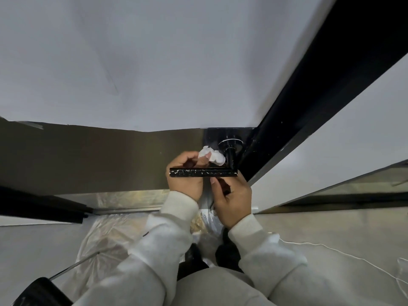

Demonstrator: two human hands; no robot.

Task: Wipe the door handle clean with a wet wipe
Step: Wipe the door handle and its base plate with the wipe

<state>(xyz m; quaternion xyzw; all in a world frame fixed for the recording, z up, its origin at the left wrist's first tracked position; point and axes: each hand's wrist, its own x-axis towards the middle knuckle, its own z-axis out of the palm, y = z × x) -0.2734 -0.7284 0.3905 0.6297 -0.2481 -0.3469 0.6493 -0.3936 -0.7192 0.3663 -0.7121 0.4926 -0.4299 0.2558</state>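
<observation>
The black lever door handle [203, 172] runs level across the middle, speckled with white marks, and joins its round rose [229, 144] on the door. My left hand [186, 187] reaches up behind the lever, and its fingers pinch a crumpled white wet wipe [213, 156] against the handle's neck near the rose. My right hand [234, 197] sits just below the lever's right end with its fingers curled. A dark patch lies in its palm, and I cannot tell whether it holds anything.
The white door [154, 62] fills the upper view, with a brown panel [88, 155] across it at handle height. A black door frame [309, 85] runs diagonally on the right. Clear plastic sheeting [106, 237] and a thin white cable [331, 248] lie on the floor.
</observation>
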